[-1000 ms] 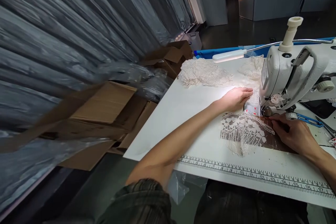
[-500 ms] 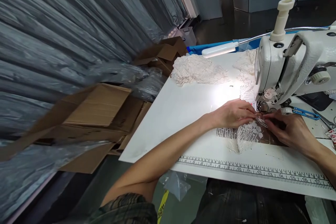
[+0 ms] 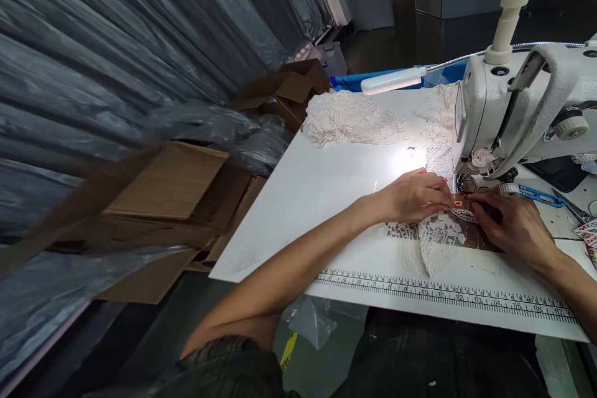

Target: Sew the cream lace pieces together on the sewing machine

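A piece of cream lace [image 3: 436, 239] lies on the white table [image 3: 326, 199] in front of a white sewing machine [image 3: 517, 115]. My left hand [image 3: 413, 198] rests on the lace just left of the needle, fingers together and pinching its edge. My right hand [image 3: 510, 227] faces it from the right, fingertips pinched on the same lace edge by a small red-and-white label [image 3: 458, 203]. A brown patch [image 3: 480, 237] shows under the lace.
A heap of cream lace [image 3: 349, 118] lies at the table's far side under a gooseneck lamp [image 3: 394, 81]. Blue snips [image 3: 543, 197] lie right of the machine. A printed ruler [image 3: 443, 292] runs along the near edge. Cardboard boxes [image 3: 172, 199] stand to the left.
My left hand came back from beyond the needle to the lace's near edge, meeting my right hand. The lace bunched slightly towards me. The view shifted a little.
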The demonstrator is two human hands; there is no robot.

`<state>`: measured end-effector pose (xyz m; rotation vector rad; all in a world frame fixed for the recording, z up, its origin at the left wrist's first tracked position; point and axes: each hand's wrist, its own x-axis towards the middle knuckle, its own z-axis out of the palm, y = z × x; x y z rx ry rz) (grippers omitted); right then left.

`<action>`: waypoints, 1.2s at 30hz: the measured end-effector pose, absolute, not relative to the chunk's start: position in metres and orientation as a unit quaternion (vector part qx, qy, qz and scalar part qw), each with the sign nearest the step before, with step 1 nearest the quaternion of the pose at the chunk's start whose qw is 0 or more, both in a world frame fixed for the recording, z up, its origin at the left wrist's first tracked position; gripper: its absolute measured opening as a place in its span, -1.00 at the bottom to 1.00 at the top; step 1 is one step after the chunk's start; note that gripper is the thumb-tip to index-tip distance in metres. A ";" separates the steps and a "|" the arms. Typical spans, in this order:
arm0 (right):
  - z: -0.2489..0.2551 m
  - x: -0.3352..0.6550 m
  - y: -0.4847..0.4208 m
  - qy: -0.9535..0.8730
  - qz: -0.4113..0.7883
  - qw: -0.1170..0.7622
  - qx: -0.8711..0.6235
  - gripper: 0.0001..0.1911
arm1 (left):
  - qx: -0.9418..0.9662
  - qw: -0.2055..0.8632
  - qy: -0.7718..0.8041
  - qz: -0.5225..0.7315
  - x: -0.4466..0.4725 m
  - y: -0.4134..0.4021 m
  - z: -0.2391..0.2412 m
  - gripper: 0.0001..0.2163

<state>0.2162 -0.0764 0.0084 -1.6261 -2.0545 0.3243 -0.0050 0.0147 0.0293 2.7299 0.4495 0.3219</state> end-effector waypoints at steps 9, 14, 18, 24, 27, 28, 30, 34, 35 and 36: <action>0.008 0.218 -0.078 -0.757 0.128 0.287 -0.572 -0.63 | 0.960 0.199 0.158 0.115 0.003 0.017 0.020 -0.88; 0.022 0.204 -0.081 -0.800 0.209 0.276 -0.490 -0.64 | 0.970 0.150 0.162 0.102 0.001 0.006 0.029 -0.78; 0.030 0.195 -0.082 -0.784 0.277 0.272 -0.484 -0.72 | 0.951 0.221 0.148 0.154 -0.006 0.007 0.030 -0.79; 0.039 0.194 -0.081 -0.744 0.330 0.257 -0.521 -0.74 | 0.883 0.370 0.219 0.187 -0.015 0.007 0.027 -0.83; 0.041 0.193 -0.083 -0.731 0.345 0.252 -0.532 -0.73 | 0.845 0.431 0.263 0.175 -0.018 0.004 0.033 -0.80; 0.040 0.192 -0.084 -0.724 0.357 0.252 -0.534 -0.72 | 0.837 0.448 0.271 0.158 -0.019 0.004 0.037 -0.78; 0.037 0.188 -0.085 -0.697 0.416 0.255 -0.525 -0.68 | 0.831 0.467 0.279 0.114 -0.020 0.006 0.049 -0.75; 0.029 0.173 -0.085 -0.563 0.596 0.260 -0.509 -0.71 | 0.874 0.390 0.285 0.049 -0.008 0.020 0.070 -0.79; 0.028 0.170 -0.085 -0.536 0.613 0.243 -0.527 -0.73 | 0.889 0.351 0.292 0.029 -0.002 0.024 0.070 -0.80; 0.029 0.169 -0.085 -0.528 0.606 0.218 -0.553 -0.74 | 0.902 0.307 0.302 0.006 0.004 0.028 0.069 -0.81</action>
